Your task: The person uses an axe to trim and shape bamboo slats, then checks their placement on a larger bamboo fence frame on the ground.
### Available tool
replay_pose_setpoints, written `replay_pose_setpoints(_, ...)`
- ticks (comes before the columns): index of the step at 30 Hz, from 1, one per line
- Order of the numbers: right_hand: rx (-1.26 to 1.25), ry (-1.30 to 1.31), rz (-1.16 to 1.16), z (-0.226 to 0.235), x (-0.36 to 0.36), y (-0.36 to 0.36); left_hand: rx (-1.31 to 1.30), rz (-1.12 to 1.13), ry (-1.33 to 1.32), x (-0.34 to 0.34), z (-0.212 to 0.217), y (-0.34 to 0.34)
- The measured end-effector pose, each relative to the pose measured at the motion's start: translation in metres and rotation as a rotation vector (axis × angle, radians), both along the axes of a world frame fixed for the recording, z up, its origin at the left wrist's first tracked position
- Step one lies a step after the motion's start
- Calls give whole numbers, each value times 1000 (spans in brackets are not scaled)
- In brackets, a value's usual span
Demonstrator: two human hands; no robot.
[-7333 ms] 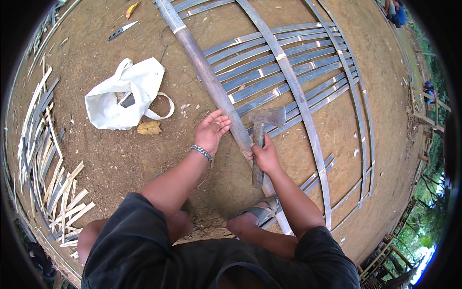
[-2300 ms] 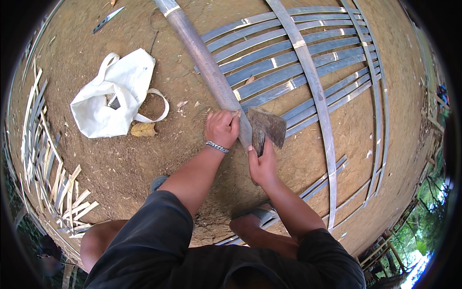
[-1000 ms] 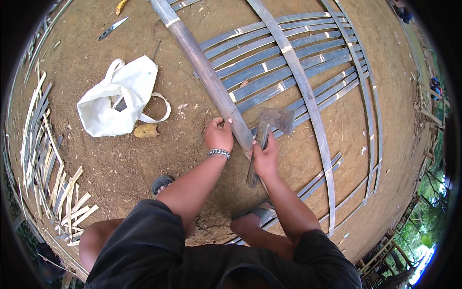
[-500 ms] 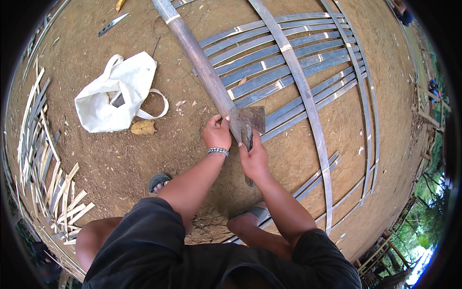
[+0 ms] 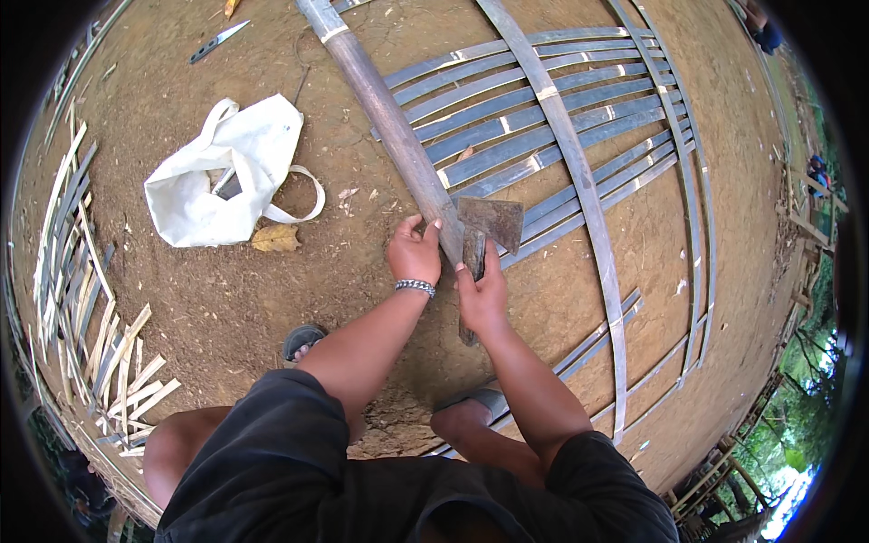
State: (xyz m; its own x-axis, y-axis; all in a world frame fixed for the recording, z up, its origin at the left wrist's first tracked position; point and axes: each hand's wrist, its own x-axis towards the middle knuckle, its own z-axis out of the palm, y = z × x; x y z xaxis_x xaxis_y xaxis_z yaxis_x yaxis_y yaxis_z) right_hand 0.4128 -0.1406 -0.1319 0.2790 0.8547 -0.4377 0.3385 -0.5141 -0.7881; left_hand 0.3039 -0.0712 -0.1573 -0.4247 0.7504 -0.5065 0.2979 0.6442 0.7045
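Note:
A long dark bamboo pole (image 5: 387, 113) slants from the far edge down to my hands. My left hand (image 5: 415, 252) is closed round its near end, thumb on top; a chain bracelet circles that wrist. Gripped in my right hand (image 5: 482, 294) is a hatchet (image 5: 493, 223) with a broad, rusty, squarish blade and a worn wooden handle. The handle's butt shows below my fingers, and its upper part lies against the right side of the pole's tip. The blade sits just right of the pole, beside the bamboo slats.
A lattice of flat bamboo slats (image 5: 568, 145) covers the ground at right. On the left lie a white cloth bag (image 5: 208, 204), a dry leaf (image 5: 275, 238) and a heap of split strips (image 5: 122, 371). A knife (image 5: 217, 42) rests at far left. My sandalled feet are below.
The hatchet's blade has turned slightly and shifted right, away from the pole, showing more of its face. My left hand keeps its hold on the pole. The whole view has shifted a little.

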Motion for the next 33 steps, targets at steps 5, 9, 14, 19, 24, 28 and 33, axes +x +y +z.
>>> replay_pose_setpoints(5,-26,161,-118,1,5,-5,386,-289,165,-7,5,9)
replay_pose_setpoints(9,-52,115,-112,6,6,-8,504,-439,194,-11,-3,24)
replay_pose_setpoints(14,-73,66,-69,3,6,-12,524,-434,193,-10,-11,22)
replay_pose_setpoints(19,6,53,-19,-11,9,-20,568,-382,121,-5,-14,21)
replay_pose_setpoints(24,-80,40,-7,8,2,-10,558,-329,55,-8,-14,20)
replay_pose_setpoints(28,-50,-29,29,11,2,-10,403,-259,119,-6,2,13)
replay_pose_setpoints(33,42,-152,157,35,-3,5,60,-20,91,0,7,-2)
